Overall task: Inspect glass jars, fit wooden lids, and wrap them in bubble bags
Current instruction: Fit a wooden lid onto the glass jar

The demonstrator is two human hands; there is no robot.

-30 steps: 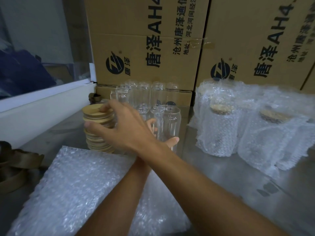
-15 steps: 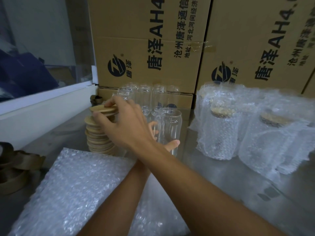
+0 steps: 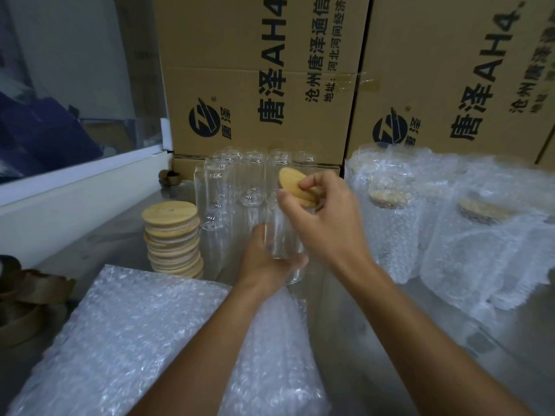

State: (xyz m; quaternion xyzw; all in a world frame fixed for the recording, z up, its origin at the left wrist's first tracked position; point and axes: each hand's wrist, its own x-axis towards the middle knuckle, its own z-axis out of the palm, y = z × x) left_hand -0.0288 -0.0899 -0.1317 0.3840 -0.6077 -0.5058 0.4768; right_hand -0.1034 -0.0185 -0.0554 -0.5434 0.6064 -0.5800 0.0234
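My left hand (image 3: 267, 259) grips the lower part of a clear glass jar (image 3: 282, 232) standing upright on the metal table. My right hand (image 3: 327, 217) pinches a round wooden lid (image 3: 292, 183), tilted, just above the jar's mouth. A stack of several wooden lids (image 3: 172, 238) stands to the left of the jar. Behind it is a cluster of several empty glass jars (image 3: 237, 181). A pile of flat bubble bags (image 3: 135, 334) lies in front, under my forearms.
Several wrapped jars with lids (image 3: 435, 229) stand at the right in bubble wrap. Large cardboard boxes (image 3: 258, 76) wall off the back. A white ledge (image 3: 75, 187) runs along the left, with brown tape rolls (image 3: 27, 298) at the left edge.
My right hand lifted a lid off the stack and carried it right, over the jar held by my left hand. My arms are no longer crossed.
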